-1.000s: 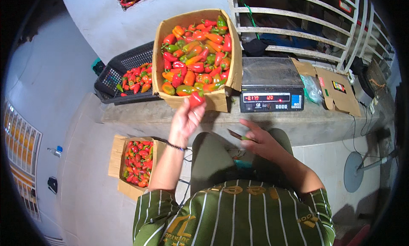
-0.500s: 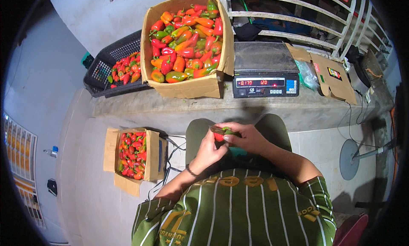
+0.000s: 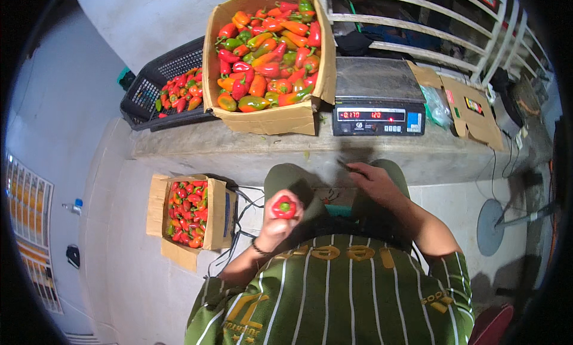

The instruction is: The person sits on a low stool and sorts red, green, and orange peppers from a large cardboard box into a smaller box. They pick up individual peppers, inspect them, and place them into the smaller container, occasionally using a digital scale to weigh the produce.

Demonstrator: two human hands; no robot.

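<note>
My left hand (image 3: 279, 224) is closed around a red pepper (image 3: 285, 210), whose green stem end faces up, over my left thigh. In my right hand (image 3: 375, 182), above the right thigh, is a small dark knife (image 3: 344, 165), its thin blade pointing left toward the ledge. Most of the handle is hidden by my fingers. A gap separates the two hands, and the knife does not touch the pepper. Left of my knees, an open carton (image 3: 219, 216) on the floor holds many red peppers (image 3: 188, 209).
On the concrete ledge (image 3: 239, 145) stand a large carton (image 3: 262, 123) of red, orange and green peppers, a black crate (image 3: 140, 100) with smaller peppers, and a scale (image 3: 379, 119). Flattened cardboard (image 3: 477, 121) lies right. A round-based stand (image 3: 490, 225) and dark straps (image 3: 243, 225) are on the floor.
My hands have parted: the left brought the pepper down and left, its stem end now showing, while the right moved right and slightly up with the knife.
</note>
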